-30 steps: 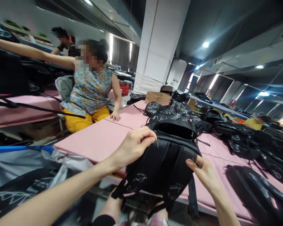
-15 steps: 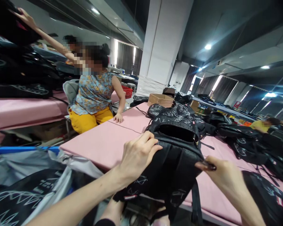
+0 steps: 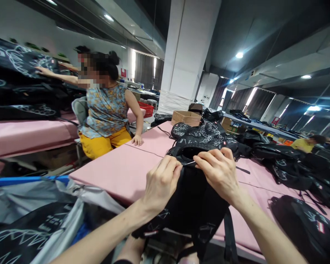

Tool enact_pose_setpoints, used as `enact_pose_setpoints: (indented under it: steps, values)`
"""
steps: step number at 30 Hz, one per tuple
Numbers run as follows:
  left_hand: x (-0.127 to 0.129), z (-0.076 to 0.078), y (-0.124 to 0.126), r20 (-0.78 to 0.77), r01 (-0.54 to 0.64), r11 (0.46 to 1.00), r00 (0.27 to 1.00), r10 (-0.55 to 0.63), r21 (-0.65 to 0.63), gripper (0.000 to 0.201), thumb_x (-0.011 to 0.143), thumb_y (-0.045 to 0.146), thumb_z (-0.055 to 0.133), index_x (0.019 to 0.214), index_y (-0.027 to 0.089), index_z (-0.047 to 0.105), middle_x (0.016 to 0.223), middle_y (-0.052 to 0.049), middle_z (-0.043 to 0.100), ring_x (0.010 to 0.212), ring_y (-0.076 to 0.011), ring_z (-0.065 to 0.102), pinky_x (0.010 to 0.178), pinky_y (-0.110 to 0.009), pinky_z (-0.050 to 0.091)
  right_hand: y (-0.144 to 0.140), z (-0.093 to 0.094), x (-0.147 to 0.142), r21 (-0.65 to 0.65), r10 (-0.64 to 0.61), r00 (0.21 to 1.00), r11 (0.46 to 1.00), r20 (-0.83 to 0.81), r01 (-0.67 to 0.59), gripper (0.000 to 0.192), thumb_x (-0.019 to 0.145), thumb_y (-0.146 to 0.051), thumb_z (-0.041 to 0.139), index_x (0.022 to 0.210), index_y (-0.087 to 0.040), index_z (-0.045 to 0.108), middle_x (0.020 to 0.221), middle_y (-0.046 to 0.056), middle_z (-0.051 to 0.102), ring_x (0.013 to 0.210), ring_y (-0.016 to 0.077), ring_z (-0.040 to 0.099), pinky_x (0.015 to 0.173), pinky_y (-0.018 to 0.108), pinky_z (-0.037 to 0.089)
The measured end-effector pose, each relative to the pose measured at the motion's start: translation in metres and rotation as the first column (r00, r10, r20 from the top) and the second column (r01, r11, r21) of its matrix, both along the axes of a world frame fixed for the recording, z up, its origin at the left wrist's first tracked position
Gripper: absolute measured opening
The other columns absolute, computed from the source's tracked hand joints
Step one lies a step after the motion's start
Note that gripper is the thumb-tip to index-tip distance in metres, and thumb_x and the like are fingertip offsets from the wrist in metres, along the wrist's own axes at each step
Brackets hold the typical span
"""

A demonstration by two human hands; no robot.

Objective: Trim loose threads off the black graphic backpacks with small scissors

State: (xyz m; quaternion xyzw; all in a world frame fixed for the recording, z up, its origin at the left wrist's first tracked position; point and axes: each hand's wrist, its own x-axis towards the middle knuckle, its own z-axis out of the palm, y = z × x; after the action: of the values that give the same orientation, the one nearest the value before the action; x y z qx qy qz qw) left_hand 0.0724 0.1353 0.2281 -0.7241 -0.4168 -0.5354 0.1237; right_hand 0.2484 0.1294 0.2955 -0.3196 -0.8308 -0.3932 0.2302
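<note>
Head view: pink table [image 3: 121, 168], black patterned backpack [image 3: 195, 198] upright at its near edge, top open. Left hand [image 3: 161, 183] pinches backpack's top rim, right hand [image 3: 220, 172] grips same rim beside it. Thin light thread [image 3: 189, 162] between fingertips.

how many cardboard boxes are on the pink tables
1 clearly: an open cardboard box at the far end of the pink table, beyond the backpack under the left hand and right hand. Others may be hidden behind bags.
</note>
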Motion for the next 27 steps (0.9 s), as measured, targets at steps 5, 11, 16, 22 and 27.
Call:
enact_pose_setpoints:
  steps: [5,11,16,22,27]
  values:
    - [0.003,-0.003,0.002,0.029,0.012,1.000,1.000,-0.012,-0.012,0.017,0.089,0.017,0.041,0.076,0.016,0.052,0.076,-0.003,0.055,0.071,-0.0142,0.053,0.064,-0.024,0.042,0.002,-0.002,-0.003,-0.005,0.026,0.999,1.000,0.032,-0.026,0.014,0.093,-0.021,0.048,0.101,-0.022,0.060,0.094,-0.001,0.067,0.083,0.0127,0.053,0.080,0.035,0.026]
    - [0.003,-0.002,0.001,0.065,0.043,0.998,0.997,-0.041,-0.037,0.018,0.089,0.019,0.041,0.074,0.017,0.052,0.074,-0.003,0.055,0.069,-0.0134,0.053,0.063,-0.024,0.042,0.000,0.006,-0.006,-0.011,0.060,0.988,0.998,0.146,-0.059,0.019,0.095,-0.015,0.040,0.096,-0.020,0.058,0.089,0.001,0.064,0.083,0.0129,0.051,0.085,0.035,0.027]
    - [0.006,-0.003,0.002,0.093,0.090,0.996,0.992,-0.090,0.011,0.018,0.088,0.013,0.039,0.076,0.017,0.053,0.074,-0.003,0.056,0.069,-0.0135,0.052,0.063,-0.025,0.042,-0.006,0.025,-0.022,-0.051,0.107,0.947,0.994,0.303,-0.095,0.025,0.092,-0.008,0.039,0.078,-0.019,0.057,0.073,0.001,0.057,0.080,0.0153,0.049,0.084,0.033,0.031]
    - [-0.013,-0.004,-0.002,0.288,0.354,0.921,0.910,-0.298,-0.164,0.024,0.091,0.025,0.040,0.076,0.017,0.058,0.088,-0.007,0.062,0.083,-0.0155,0.058,0.072,-0.027,0.046,0.004,0.017,-0.005,-0.059,0.057,0.994,0.997,0.093,-0.052,0.019,0.091,-0.014,0.044,0.084,-0.019,0.060,0.079,0.002,0.063,0.079,0.0160,0.052,0.080,0.034,0.036]
    - [-0.050,-0.013,-0.012,0.650,0.745,0.580,0.625,-0.433,-0.330,0.045,0.094,0.038,0.026,0.077,0.018,0.063,0.118,-0.011,0.059,0.109,-0.0215,0.056,0.086,-0.033,0.050,-0.030,-0.043,0.064,-0.244,-0.142,0.617,0.966,-0.774,-0.084,0.022,0.085,-0.031,0.054,0.103,-0.021,0.059,0.098,0.007,0.063,0.086,0.0203,0.058,0.076,0.035,0.045]
